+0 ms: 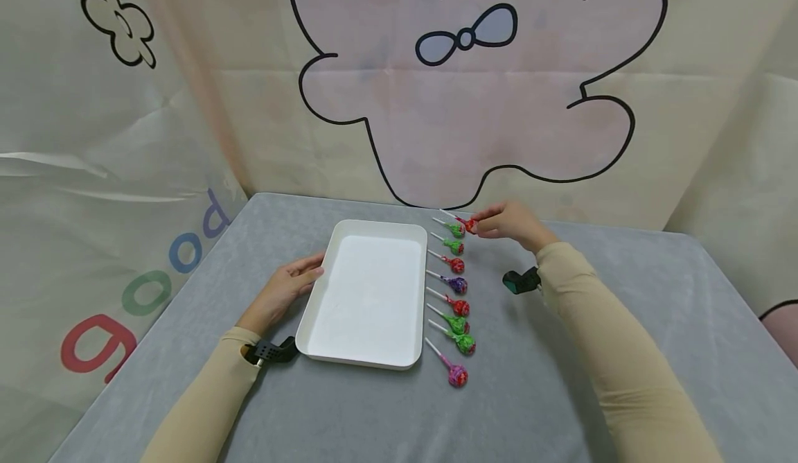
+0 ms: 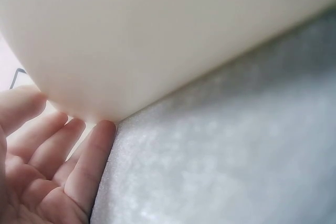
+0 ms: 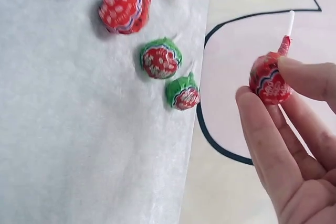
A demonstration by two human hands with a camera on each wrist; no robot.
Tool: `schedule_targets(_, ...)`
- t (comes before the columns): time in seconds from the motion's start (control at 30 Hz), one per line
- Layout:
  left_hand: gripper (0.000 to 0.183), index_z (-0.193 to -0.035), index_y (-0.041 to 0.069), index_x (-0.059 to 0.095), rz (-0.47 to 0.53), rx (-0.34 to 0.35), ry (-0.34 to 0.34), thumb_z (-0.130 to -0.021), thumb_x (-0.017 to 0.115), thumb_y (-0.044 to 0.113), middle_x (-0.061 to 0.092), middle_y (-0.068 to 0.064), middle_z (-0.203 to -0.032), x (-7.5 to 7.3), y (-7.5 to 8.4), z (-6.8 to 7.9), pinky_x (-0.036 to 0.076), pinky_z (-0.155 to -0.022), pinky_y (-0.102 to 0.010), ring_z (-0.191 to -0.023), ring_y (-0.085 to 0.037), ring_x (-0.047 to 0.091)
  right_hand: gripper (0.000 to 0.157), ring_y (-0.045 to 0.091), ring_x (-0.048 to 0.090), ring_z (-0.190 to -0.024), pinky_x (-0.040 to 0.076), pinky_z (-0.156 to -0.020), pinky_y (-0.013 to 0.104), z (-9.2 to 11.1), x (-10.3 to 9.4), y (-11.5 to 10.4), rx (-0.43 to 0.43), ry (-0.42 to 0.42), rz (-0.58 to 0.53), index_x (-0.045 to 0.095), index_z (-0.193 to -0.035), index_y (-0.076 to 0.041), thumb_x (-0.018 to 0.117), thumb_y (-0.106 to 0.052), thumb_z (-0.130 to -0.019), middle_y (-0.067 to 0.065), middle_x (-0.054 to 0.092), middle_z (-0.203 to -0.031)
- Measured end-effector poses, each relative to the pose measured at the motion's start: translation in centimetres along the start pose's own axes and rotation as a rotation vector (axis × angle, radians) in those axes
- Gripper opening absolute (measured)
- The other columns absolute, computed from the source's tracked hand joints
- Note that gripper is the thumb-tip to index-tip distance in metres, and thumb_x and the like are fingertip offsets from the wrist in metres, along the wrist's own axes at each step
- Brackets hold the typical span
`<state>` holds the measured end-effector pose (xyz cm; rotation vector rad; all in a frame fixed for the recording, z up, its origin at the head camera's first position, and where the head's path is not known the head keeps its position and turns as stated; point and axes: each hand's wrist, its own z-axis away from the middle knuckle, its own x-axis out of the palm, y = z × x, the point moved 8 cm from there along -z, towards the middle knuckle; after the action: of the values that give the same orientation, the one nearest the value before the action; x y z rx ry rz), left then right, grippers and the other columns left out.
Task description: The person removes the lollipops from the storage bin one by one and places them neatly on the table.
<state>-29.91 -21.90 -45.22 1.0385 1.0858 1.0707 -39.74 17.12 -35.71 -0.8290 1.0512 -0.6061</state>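
Note:
My right hand (image 1: 512, 224) pinches a red-wrapped lollipop (image 3: 271, 80) by its candy end between thumb and fingertips, over the far end of a lollipop row. Its white stick points away from the palm. At the left side of a white rectangular tray (image 1: 330, 255), my left hand (image 1: 288, 290) has its fingertips against the outer wall. The left wrist view shows those fingers (image 2: 92, 166) loosely extended, low by the cloth. Nearest to the right hand lies a green-wrapped lollipop (image 1: 457, 229), with another green lollipop (image 3: 160, 59) beside it.
Along the tray's right side the row runs toward me, with a purple lollipop (image 1: 458, 285), several red and green ones, and a pink lollipop (image 1: 458, 376) nearest. Grey cloth (image 1: 349, 407) covers the table. A printed backdrop (image 1: 399, 137) rises behind its far edge.

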Motion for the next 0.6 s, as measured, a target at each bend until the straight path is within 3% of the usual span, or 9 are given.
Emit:
schedule_targets(0.4,0.06,-0.15,0.005,0.044,-0.006,0.016,-0.002,-0.099,0.062,0.031,0.047,-0.017,-0.152,0.0,-0.2,-0.1,0.053,-0.091,-0.017,-0.116,-0.003,0.059,0.037,0.033,0.064,-0.116,0.049,-0.106,0.045,-4.1,-1.1,0.7,0.048,0.128,-0.05,0.063,-0.128,0.003,0.066,-0.012,-0.094,0.021,0.06,-0.132)
schedule_targets(0.6,0.059,-0.15,0.005,0.044,0.001,0.018,-0.011,-0.099,0.062,0.03,0.047,-0.016,-0.152,-0.1,-0.1,-0.1,0.053,-0.093,-0.019,-0.12,-0.006,0.059,0.036,0.026,0.066,-0.106,0.054,-0.099,0.037,-5.6,-1.0,1.6,0.08,0.169,-0.084,0.065,-0.126,0.004,0.067,-0.007,-0.092,0.021,0.06,-0.132)
